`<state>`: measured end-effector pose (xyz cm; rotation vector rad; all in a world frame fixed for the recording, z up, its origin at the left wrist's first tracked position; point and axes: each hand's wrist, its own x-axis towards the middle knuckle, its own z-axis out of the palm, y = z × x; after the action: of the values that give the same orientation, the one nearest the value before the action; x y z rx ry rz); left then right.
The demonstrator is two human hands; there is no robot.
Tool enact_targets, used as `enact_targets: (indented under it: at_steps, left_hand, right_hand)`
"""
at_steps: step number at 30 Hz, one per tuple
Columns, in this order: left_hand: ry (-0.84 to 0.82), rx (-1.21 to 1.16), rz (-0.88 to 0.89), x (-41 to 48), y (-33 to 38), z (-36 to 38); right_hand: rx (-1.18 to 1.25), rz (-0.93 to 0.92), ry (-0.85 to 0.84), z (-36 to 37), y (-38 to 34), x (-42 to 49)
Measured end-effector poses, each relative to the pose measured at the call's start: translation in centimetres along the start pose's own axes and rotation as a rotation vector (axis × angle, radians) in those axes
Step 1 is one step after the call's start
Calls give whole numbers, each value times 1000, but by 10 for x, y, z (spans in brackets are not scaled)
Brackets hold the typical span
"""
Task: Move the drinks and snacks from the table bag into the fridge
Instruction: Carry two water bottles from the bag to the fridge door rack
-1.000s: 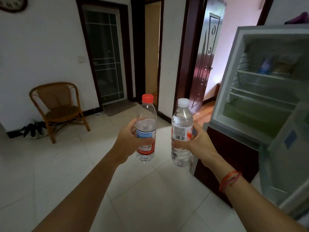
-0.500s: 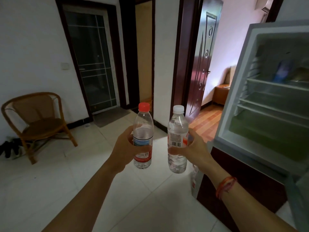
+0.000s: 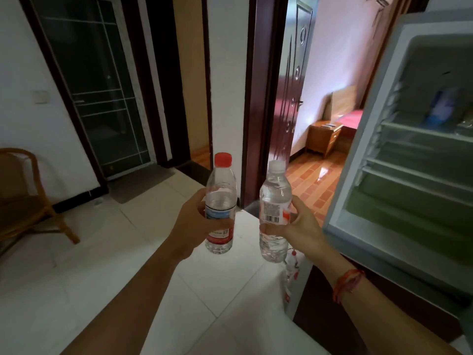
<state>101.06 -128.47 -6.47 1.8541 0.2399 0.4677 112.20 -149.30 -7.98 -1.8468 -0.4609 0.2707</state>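
Observation:
My left hand [image 3: 190,226] grips a clear water bottle with a red cap [image 3: 220,198] around its label, held upright in front of me. Beside it, my right hand [image 3: 303,230] holds a second clear water bottle with a white cap [image 3: 274,198], also upright. The two bottles stand a small gap apart. The open fridge [image 3: 358,175] is at the right, its wire shelves and green drawer in view. A blurred blue item [image 3: 440,106] rests on its upper shelf. The table bag is out of sight.
A wicker chair [image 3: 23,201] stands at the far left by the wall. Ahead are a glass door [image 3: 94,85], a dark doorway and an open wooden door [image 3: 289,93] leading to a bedroom. A dark cabinet front [image 3: 345,311] lies below the fridge.
The view has swung right and closer to the fridge; the chair has slid to the left edge. Both bottles stay held upright in front of me, side by side.

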Motion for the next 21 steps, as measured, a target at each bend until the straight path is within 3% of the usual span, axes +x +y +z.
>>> enact_targets:
  at_steps: [11, 21]
  left_hand:
    - [-324, -43, 45, 186, -29, 42]
    - [-692, -228, 66, 266, -26, 159]
  right_hand:
    - [-14, 97, 321, -26, 16, 107]
    - [-30, 250, 711, -100, 38, 96]
